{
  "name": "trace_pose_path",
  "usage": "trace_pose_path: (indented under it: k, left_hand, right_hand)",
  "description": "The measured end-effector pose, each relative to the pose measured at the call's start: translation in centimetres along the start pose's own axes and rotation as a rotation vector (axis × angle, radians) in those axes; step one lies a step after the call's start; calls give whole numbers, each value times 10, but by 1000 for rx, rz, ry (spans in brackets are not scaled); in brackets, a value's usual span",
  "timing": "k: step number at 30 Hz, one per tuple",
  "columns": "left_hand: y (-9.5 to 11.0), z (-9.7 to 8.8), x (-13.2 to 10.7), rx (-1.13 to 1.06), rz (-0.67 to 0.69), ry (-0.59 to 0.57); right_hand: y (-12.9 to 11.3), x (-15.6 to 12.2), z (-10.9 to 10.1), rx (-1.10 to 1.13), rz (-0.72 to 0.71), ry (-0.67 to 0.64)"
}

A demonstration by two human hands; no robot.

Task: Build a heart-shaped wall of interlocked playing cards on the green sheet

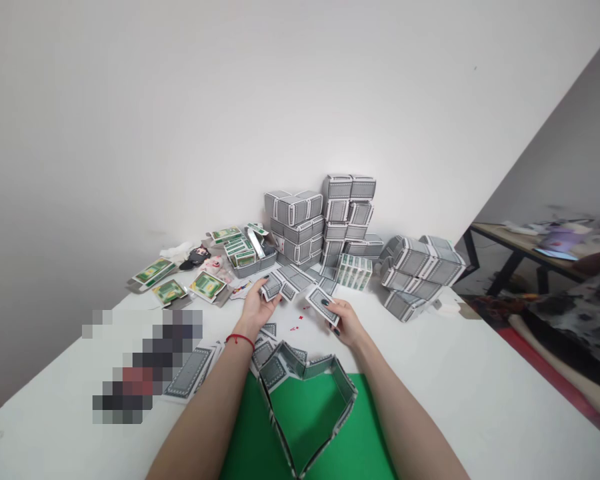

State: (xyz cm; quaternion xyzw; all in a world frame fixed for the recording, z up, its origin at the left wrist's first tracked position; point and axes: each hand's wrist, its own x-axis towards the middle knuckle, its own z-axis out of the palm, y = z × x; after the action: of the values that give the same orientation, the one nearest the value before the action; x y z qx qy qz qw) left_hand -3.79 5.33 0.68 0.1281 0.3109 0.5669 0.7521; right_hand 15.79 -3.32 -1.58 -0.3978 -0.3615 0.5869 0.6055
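My left hand (260, 307), with a red string bracelet at the wrist, grips a grey-backed playing card (273, 287) that looks folded. In my right hand (349, 323) is another playing card (323, 303), pinched near its right end with the thumb on top. The two hands are apart above the table. Nearer to me, between my forearms, stands a heart-shaped frame (323, 365) of joined folded cards. It rests on a green mat (367, 427). Loose playing cards (264, 350) lie behind it, partly hidden by my left forearm.
Stacked blocks of folded cards (297, 233) stand against the wall, with more card blocks (415, 270) at the right. Green card boxes (207, 285) lie at the left, near a grey tray (255, 267). A fanned card pile (187, 373) sits beside my left forearm.
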Motion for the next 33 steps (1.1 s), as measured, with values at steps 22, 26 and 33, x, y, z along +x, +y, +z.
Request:
trace_pose_path:
  k: [22,26,33]
  left_hand:
    - [-1,-3,1,103,-20,-38]
    - [-1,-3,0,110,-11,-43]
    - [0,-3,-1,147,2,-73]
  right_hand:
    - [-2,3,-2,-93,-22,87]
    - [2,4,2,-100,-56,162]
    - [8,6,6,-67,-75,110]
